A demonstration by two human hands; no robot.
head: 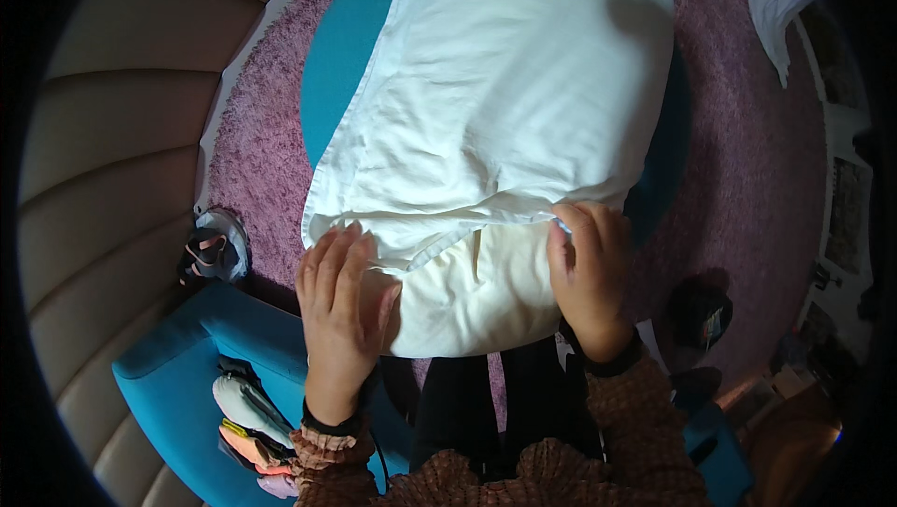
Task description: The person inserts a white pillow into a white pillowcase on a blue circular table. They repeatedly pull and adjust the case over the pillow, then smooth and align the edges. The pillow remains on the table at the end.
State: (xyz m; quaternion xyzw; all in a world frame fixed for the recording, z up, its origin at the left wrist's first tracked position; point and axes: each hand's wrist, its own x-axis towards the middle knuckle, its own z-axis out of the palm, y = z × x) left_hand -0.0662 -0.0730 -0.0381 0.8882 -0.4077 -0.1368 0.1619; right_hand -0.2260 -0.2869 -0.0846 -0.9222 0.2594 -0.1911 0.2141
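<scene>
A white fabric cover (448, 114) lies wrinkled over a round teal ottoman (343, 65). Its lower hem crosses a cream cushion or pillow (483, 297), whose near end is uncovered. My left hand (343, 297) rests at the lower left corner of the cover, fingertips on the cloth beside the hem. At the right end of the hem, my right hand (592, 269) has thumb and fingers closed on the cover's edge. Whether the left fingers pinch any cloth cannot be told.
A pink shag rug (259, 128) surrounds the ottoman. At the lower left stands a teal armchair (168, 367) with folded clothes (252, 416) on it. A padded beige panel (119, 114) runs along the left. White cloth (778, 2) is at the upper right, and a dark round object (701, 311) at the right.
</scene>
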